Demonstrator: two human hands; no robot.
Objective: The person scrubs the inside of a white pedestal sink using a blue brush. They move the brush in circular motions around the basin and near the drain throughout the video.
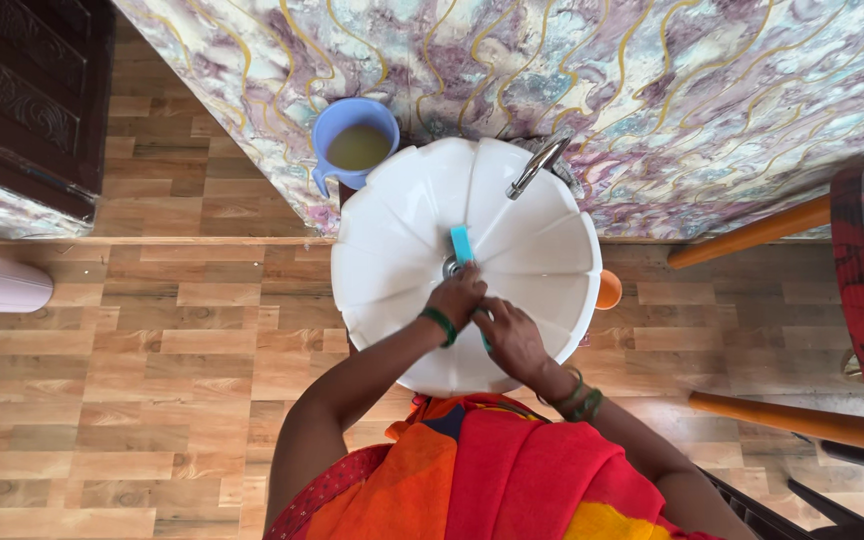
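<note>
Turquoise plastic shows between both hands: a brush-like tool point(462, 243) whose head lies over the drain of the white basin point(552, 270), its handle running back under the fingers. The left hand point(455, 298) is curled shut around that handle, likely to press the head down onto the drain. The right hand point(508, 338) lies just beside it, fingers bent, at the handle's near end; whether it truly grips I cannot tell. Behind the basin's rim stands a chrome tap point(537, 166). Left of the tap sits a blue mug point(354, 140) of murky liquid. An orange cup point(608, 289) peeks from under the basin's right edge.
</note>
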